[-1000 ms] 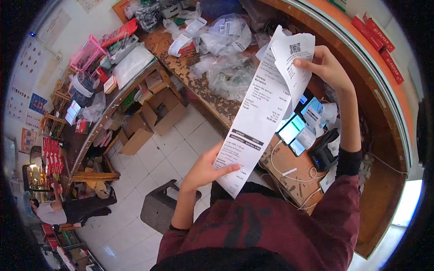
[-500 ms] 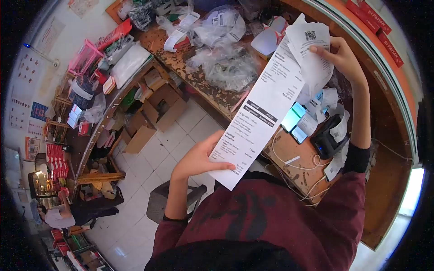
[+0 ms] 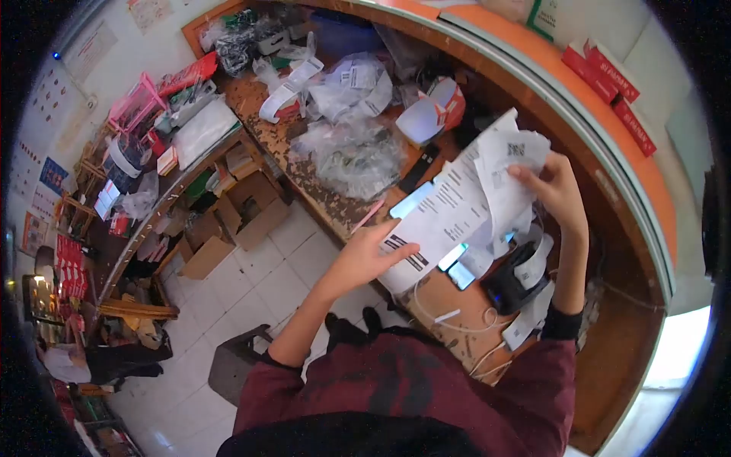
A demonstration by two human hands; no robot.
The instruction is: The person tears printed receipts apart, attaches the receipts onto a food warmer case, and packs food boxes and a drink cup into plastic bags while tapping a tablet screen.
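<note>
1. Head view, the paper: the long printed strip [image 3: 445, 217] is up in the air on a slant over the surface [image 3: 335, 209], held between both hands. Its upper end has a curled section [image 3: 506, 179] with a square code showing.
2. Left hand [image 3: 362, 263]: fingers pinching the lower part, thumb on the front by the dark printed bars, the rest mostly hidden behind. I'd keep that thumb near the edge so it doesn't cover any print.
3. Right hand [image 3: 562, 194]: fingers pinching the curled section, thumb on its front. Light grip imo; squeeze hard and thin paper creases.
4. For a readable strip, I'd keep a gentle, even pull between the hands. Yanking could tear it.
5. Watch the stuff nearby: lit phone [image 3: 461, 276], black device [image 3: 506, 286] and white cable [image 3: 457, 329] sit close below, plastic bags [image 3: 358, 156] further off. Can't make out the small text, sorry.
</note>
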